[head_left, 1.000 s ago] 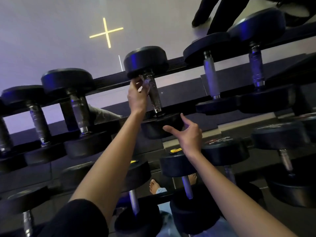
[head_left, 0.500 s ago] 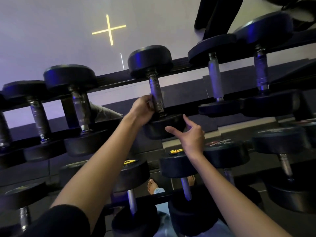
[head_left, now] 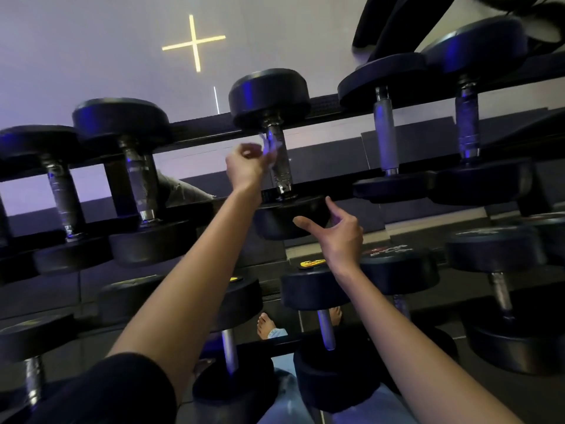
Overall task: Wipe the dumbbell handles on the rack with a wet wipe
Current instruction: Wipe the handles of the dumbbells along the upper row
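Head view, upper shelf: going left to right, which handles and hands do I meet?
First full handle → second handle → left hand pinching wet wipe → middle handle → right hand → pale handle → rightmost handle.

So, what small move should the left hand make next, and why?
Probably slide the left hand down the dumbbell handle: it pinches the wet wipe beside the handle's upper end, the metal below is bare, and the open right hand hovers by the near head.

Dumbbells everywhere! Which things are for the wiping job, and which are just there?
For the job: wet wipe, left hand pinching it, middle dumbbell handle, right hand by its near head, neighbouring handles.
Just there: yellow cross light, bare foot.
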